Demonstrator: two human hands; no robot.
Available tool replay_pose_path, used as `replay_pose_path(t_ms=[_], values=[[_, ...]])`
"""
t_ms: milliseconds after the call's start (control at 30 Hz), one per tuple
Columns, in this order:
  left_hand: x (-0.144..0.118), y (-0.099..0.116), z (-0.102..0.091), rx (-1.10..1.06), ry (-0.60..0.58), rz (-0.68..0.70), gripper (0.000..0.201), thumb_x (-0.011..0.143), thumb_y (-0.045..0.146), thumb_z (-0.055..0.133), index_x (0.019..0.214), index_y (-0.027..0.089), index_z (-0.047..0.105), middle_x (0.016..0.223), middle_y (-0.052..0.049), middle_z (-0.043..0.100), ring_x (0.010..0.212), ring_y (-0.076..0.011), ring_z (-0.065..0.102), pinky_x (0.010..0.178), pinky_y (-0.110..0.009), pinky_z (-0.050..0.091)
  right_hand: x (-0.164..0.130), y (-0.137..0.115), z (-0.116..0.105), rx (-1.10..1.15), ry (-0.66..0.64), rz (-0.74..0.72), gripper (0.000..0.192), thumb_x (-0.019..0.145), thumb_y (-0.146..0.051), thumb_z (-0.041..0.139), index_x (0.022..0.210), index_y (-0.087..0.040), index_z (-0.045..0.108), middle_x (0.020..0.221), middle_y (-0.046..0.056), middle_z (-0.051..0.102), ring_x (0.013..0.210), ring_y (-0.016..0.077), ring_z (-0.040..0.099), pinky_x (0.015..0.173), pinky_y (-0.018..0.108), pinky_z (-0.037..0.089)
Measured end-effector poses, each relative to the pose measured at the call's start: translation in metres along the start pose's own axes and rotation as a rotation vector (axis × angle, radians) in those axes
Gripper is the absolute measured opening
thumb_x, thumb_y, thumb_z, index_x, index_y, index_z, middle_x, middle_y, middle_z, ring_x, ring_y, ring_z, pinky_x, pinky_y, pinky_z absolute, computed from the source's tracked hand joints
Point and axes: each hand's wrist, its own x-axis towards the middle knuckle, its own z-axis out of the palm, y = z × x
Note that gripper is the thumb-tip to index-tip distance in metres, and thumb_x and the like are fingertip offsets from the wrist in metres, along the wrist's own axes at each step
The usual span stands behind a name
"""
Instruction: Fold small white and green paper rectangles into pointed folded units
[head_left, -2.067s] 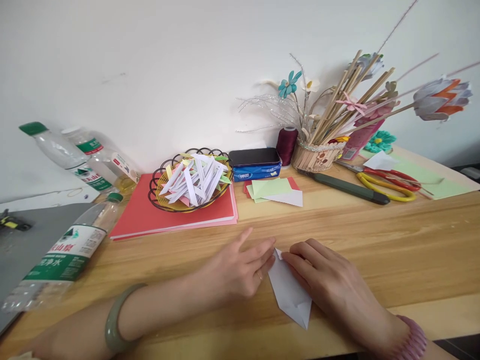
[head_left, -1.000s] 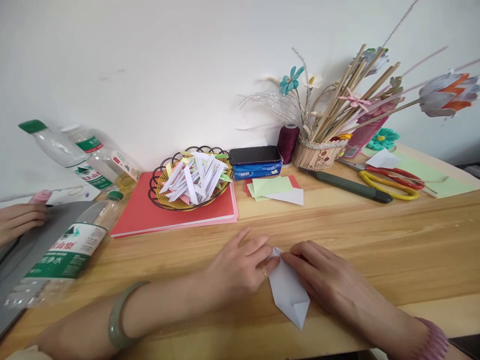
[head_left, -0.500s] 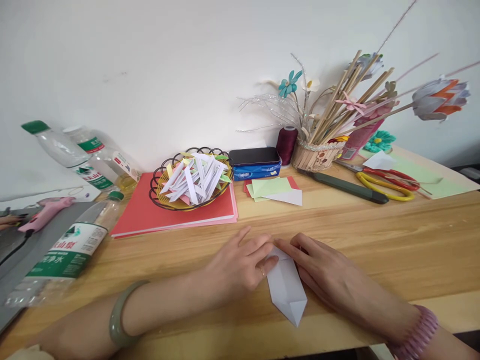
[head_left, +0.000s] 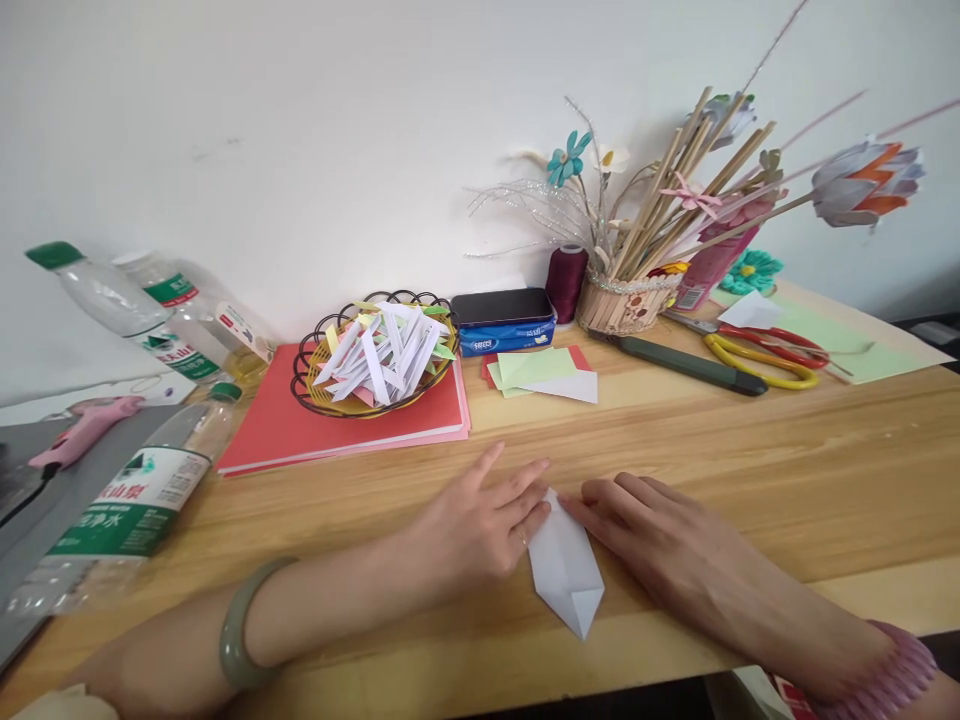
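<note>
**Folded white paper [head_left: 566,570] on table btwn 2 hands**

The wood table [head_left: 772,470] is biggest; its R & bottom edges run out of view. Both arms [head_left: 337,610] are cut off too. Red paper pile [head_left: 262,420] sits at the bk, its middle hidden by a basket [head_left: 322,398] full of paper strips [head_left: 382,355], too jumbled to count. A clear bottle [head_left: 142,500] is at far L; two more behind it overlap, so they're hard to split apart.

L hand [head_left: 491,520]: fingers spread like a fan, lower tips on the paper's upper L edge. Thumb is hidden, so can't tell if it's pinching. R hand [head_left: 660,530]: fingers bent & close together, a tip by the paper's upper R edge. Can't see its thumb either, so can't tell abt a pinch.

The folded paper's pointy end faces the person; the fingers cover a bit of its far end. Small stuff: a pink glue gun [head_left: 90,430] at far L, w/ its cord cut off, & a dark red thread spool [head_left: 568,285] at bk.
</note>
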Motion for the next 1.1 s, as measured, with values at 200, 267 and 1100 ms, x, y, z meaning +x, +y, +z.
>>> replay_pose_path(t_ms=[200,267,1100], values=[[-0.004,-0.004,0.002,-0.168,-0.031,-0.054,0.026,0.094,0.012,0.038,0.111,0.011,0.058,0.118,-0.008,0.062,0.124,-0.0249,0.045,0.103,-0.056,0.032,-0.013,-0.002,-0.010,0.080,0.042,0.008,0.026,0.091,-0.015,0.036,0.108,-0.018,0.055,0.093,0.007,0.058,0.079,0.0184,0.053,0.069,0.034,0.048],[-0.005,-0.010,0.003,-0.308,-0.072,-0.085,0.028,0.092,0.009,0.038,0.112,0.015,0.058,0.121,-0.005,0.060,0.127,-0.0242,0.041,0.104,-0.058,0.029,-0.015,-0.003,-0.014,0.155,0.081,0.048,0.025,0.091,-0.013,0.035,0.100,-0.019,0.058,0.090,0.006,0.057,0.076,0.0158,0.054,0.065,0.030,0.047],[-0.007,0.000,-0.004,-0.043,0.146,-0.334,0.019,0.089,0.015,0.049,0.073,0.016,0.060,0.084,-0.003,0.063,0.077,-0.0153,0.053,0.061,-0.024,0.043,0.016,0.005,-0.005,0.056,0.229,0.037,0.021,0.092,-0.018,0.040,0.092,-0.015,0.061,0.078,0.006,0.061,0.069,0.0161,0.055,0.061,0.030,0.046]])
